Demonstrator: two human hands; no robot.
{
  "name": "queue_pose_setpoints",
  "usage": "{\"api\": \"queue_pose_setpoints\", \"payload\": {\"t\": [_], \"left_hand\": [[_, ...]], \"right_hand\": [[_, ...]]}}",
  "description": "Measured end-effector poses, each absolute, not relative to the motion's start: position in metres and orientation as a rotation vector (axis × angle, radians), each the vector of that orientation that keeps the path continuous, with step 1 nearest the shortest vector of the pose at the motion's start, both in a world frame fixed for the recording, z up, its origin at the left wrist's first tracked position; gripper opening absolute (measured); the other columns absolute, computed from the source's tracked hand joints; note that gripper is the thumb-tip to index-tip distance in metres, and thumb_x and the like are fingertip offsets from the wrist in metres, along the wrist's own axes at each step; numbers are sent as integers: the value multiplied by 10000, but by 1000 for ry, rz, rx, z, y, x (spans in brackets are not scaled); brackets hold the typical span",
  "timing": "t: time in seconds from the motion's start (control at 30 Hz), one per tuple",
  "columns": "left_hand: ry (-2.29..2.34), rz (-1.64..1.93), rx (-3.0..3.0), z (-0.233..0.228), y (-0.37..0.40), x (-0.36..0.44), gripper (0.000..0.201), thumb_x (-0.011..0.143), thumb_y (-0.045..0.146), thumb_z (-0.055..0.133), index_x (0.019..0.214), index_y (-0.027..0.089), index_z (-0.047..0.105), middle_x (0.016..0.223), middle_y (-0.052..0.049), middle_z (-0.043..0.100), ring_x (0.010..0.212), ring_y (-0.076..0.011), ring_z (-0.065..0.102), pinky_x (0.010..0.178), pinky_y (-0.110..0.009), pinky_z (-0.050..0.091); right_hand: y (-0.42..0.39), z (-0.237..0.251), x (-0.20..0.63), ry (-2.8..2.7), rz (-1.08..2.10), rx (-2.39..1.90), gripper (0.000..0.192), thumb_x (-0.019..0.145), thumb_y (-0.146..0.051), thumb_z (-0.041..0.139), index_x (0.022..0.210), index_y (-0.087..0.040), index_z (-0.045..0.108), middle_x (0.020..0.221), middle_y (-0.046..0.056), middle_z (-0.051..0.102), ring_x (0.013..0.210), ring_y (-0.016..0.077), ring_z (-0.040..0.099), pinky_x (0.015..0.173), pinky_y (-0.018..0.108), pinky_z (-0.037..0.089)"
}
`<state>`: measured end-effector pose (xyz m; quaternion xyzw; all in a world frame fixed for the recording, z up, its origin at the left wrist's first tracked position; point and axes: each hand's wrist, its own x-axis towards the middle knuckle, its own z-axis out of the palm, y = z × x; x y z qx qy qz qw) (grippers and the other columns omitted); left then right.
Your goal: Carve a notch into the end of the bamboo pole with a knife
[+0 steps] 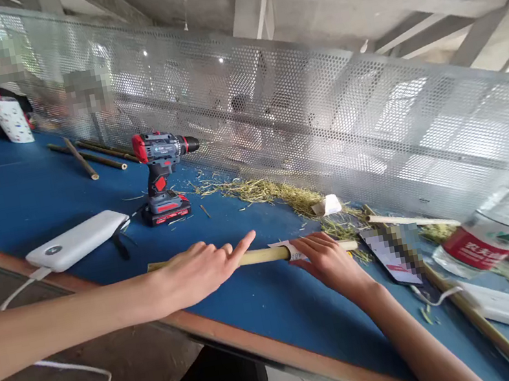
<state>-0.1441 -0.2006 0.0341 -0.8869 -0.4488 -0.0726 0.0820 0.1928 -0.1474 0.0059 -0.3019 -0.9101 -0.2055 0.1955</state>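
Observation:
A slim pale bamboo stick (263, 255) lies level above the near edge of the blue table (255, 308). My left hand (199, 269) is closed over its left part, with the index finger stretched out to the right. Farther right, my right hand (328, 259) grips a piece of sandpaper (296, 250), white-backed with printed letters and dark inside, wrapped around the stick. The stick's right end pokes out past that hand. Behind my hands a red and grey cordless drill (163, 180) stands upright on its battery.
Bamboo shavings (279, 189) lie along the perforated metal screen (320, 113). A white power bank (79, 241) is on the left. At right are a phone (393, 258), a large water bottle (493, 230) and a long bamboo pole (485, 324). A patterned cup (9, 119) stands far left.

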Motion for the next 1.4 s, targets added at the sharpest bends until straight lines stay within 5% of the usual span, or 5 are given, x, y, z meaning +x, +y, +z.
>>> {"api": "queue_pose_setpoints", "payload": {"t": [0.2, 0.43, 0.9, 1.17, 1.4], "left_hand": [[-1307, -63, -2625, 44, -193, -144, 888, 953, -93, 176, 1759, 273, 248, 1102, -148, 669, 889, -254, 656, 750, -365, 480], [-1636, 64, -3042, 78, -167, -145, 704, 1133, 569, 303, 1671, 117, 347, 806, -79, 756, 641, -220, 700, 599, -293, 482], [-1350, -298, -2770, 58, -179, -154, 606, 1136, 453, 465, 1710, 266, 409, 770, -65, 637, 706, -240, 550, 698, -347, 301], [-1523, -444, -2857, 59, -186, -130, 658, 1135, 536, 428, 1688, 184, 371, 655, 7, 602, 578, -206, 558, 597, -317, 310], [-1711, -465, -3094, 61, -175, -109, 659, 1109, 624, 377, 1580, 166, 415, 670, 11, 660, 563, -180, 620, 563, -276, 402]], "right_hand": [[-147, 6, 193, -2523, -557, -858, 300, 1101, -426, 638, 1268, -181, 678, 1080, 112, 814, 965, 299, 763, 879, 430, 579], [-155, 11, 192, -2320, -902, -779, 231, 1099, -226, 647, 1309, -147, 702, 1145, 130, 830, 1004, 293, 763, 998, 449, 504], [-148, 11, 197, -2281, -873, -785, 164, 1115, -290, 621, 1210, -188, 707, 1065, 76, 852, 888, 243, 770, 985, 397, 509], [-158, 8, 166, -2230, -914, -987, 448, 998, -94, 577, 1445, -109, 569, 1382, 193, 727, 1210, 320, 664, 1135, 475, 421], [-156, 3, 163, -2235, -918, -1152, 241, 928, -112, 614, 1163, -157, 641, 1156, 155, 698, 1044, 314, 588, 1047, 486, 412]]}}
